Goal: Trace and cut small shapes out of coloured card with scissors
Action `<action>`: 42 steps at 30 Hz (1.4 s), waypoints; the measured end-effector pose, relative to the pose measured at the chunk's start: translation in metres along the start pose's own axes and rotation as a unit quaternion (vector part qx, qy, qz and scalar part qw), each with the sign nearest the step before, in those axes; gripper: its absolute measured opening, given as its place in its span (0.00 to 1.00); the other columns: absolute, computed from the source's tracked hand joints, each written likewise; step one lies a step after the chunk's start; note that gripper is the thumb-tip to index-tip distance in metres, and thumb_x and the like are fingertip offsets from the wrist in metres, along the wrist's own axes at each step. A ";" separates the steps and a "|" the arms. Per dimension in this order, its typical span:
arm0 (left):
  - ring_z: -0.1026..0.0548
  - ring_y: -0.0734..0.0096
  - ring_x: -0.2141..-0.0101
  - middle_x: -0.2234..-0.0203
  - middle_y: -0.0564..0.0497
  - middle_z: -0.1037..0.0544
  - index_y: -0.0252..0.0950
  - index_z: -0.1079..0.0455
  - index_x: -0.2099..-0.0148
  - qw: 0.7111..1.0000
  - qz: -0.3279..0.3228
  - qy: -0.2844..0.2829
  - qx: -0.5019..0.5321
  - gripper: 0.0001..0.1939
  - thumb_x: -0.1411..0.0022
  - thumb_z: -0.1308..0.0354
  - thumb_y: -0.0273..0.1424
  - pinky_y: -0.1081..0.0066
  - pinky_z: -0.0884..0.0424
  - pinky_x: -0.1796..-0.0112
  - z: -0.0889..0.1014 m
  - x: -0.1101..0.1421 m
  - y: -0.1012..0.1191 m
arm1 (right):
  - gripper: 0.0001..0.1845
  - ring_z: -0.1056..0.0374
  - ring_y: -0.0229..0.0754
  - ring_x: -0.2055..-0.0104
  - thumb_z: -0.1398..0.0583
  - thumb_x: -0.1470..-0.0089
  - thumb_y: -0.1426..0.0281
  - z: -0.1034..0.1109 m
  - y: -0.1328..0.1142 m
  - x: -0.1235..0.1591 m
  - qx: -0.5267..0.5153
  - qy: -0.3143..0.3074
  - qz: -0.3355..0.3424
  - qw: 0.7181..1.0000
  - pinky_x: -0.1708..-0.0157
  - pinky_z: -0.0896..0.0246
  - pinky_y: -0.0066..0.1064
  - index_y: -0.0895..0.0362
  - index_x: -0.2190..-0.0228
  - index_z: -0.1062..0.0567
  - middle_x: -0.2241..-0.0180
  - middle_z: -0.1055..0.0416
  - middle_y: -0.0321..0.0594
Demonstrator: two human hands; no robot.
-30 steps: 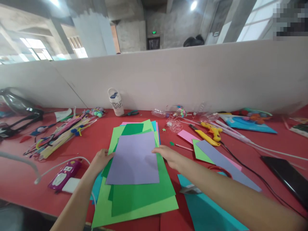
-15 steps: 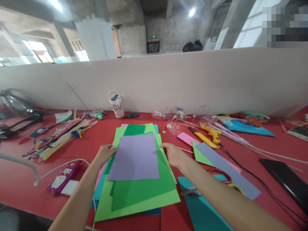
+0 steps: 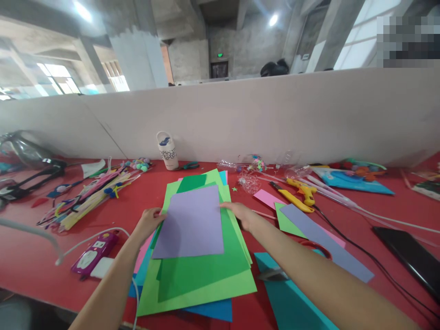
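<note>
A plain purple paper sheet (image 3: 190, 224) lies slightly turned on top of a stack of coloured paper. My left hand (image 3: 150, 222) pinches its left edge. At its upper right edge, the fingertips of my right hand (image 3: 239, 213) are closed on the same sheet. Beneath it spread a dark green sheet (image 3: 202, 275) and larger light green sheets (image 3: 240, 284). Blue paper (image 3: 216, 310) and pink paper (image 3: 141, 259) stick out from under the stack. Scissors (image 3: 273, 274) with a red handle rest on teal paper (image 3: 292, 302), partly hidden by my right forearm.
Right of the stack are a yellow utility knife (image 3: 292, 200), a yellow glue gun (image 3: 305, 190), paper strips (image 3: 326, 243) and a black phone (image 3: 409, 256). Pipe cleaners (image 3: 89, 195) and a purple device (image 3: 95, 254) lie left. A white tumbler (image 3: 168, 153) stands behind.
My right hand has moved left, from the green paper's edge to the purple sheet's edge. The purple sheet has shifted slightly left and up, and more blue paper shows at the bottom.
</note>
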State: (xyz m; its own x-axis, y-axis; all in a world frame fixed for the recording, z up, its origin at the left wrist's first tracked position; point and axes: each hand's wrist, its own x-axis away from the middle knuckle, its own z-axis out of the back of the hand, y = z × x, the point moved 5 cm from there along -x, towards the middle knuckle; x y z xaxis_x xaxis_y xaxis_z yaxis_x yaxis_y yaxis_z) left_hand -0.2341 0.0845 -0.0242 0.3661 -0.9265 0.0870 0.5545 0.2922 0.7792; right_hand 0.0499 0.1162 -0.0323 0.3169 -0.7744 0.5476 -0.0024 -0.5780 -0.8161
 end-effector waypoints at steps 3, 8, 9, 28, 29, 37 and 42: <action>0.27 0.61 0.56 0.51 0.45 0.29 0.35 0.35 0.47 0.999 0.010 0.001 0.035 0.18 0.37 0.45 0.35 0.56 0.28 0.58 -0.001 0.000 -0.001 | 0.16 0.31 0.47 0.55 0.42 0.40 0.66 -0.014 -0.001 0.003 0.020 -0.017 0.056 0.998 0.58 0.32 0.43 0.58 0.51 0.30 0.51 0.32 0.44; 0.27 0.62 0.56 0.51 0.44 0.29 0.35 0.35 0.47 0.990 0.002 0.007 0.144 0.18 0.37 0.45 0.35 0.57 0.28 0.58 0.011 0.012 0.007 | 0.09 0.28 0.41 0.63 0.39 0.43 0.70 -0.001 -0.040 0.023 -0.010 -0.035 0.176 0.984 0.62 0.31 0.38 0.61 0.60 0.26 0.60 0.26 0.40; 0.26 0.62 0.57 0.53 0.44 0.28 0.34 0.34 0.48 0.985 -0.004 -0.001 0.174 0.17 0.37 0.45 0.36 0.57 0.27 0.58 0.014 0.016 0.012 | 0.08 0.28 0.41 0.67 0.35 0.50 0.73 0.005 -0.053 0.029 -0.025 -0.035 0.205 0.978 0.63 0.32 0.36 0.60 0.64 0.25 0.66 0.24 0.37; 0.21 0.64 0.75 0.73 0.49 0.18 0.32 0.25 0.68 0.906 -0.022 0.033 0.421 0.21 0.70 0.28 0.28 0.69 0.24 0.71 0.029 0.039 0.043 | 0.16 0.27 0.45 0.73 0.29 0.70 0.68 0.000 -0.072 0.029 -0.040 -0.052 0.326 0.943 0.70 0.32 0.35 0.57 0.72 0.21 0.74 0.22 0.36; 0.21 0.64 0.74 0.73 0.49 0.18 0.33 0.25 0.67 0.904 -0.028 0.041 0.425 0.21 0.70 0.28 0.29 0.69 0.23 0.70 0.031 0.040 0.047 | 0.15 0.27 0.45 0.72 0.29 0.68 0.67 0.001 -0.076 0.032 -0.033 -0.045 0.334 0.941 0.70 0.32 0.35 0.57 0.72 0.21 0.73 0.22 0.36; 0.21 0.63 0.70 0.72 0.53 0.18 0.36 0.25 0.67 0.899 -0.082 0.100 0.420 0.20 0.69 0.29 0.30 0.69 0.23 0.66 0.058 0.039 0.077 | 0.19 0.27 0.46 0.65 0.29 0.67 0.70 0.001 -0.116 0.052 0.000 -0.050 0.375 0.926 0.61 0.33 0.37 0.55 0.66 0.22 0.67 0.21 0.37; 0.22 0.57 0.61 0.72 0.53 0.18 0.41 0.25 0.68 0.908 -0.087 0.147 0.382 0.16 0.65 0.33 0.33 0.65 0.24 0.62 0.059 0.036 0.078 | 0.16 0.29 0.44 0.67 0.34 0.70 0.75 -0.010 -0.113 0.045 -0.030 -0.011 0.402 0.915 0.61 0.36 0.36 0.56 0.71 0.25 0.72 0.24 0.32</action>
State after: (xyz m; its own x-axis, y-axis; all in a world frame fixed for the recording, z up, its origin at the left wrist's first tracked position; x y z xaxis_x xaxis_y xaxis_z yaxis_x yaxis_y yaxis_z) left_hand -0.2215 0.0601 0.0761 0.5682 -0.8071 -0.1603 -0.0161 -0.2057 0.9785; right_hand 0.0548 0.1442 0.0867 0.2085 -0.9506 -0.2300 -0.2945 0.1632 -0.9416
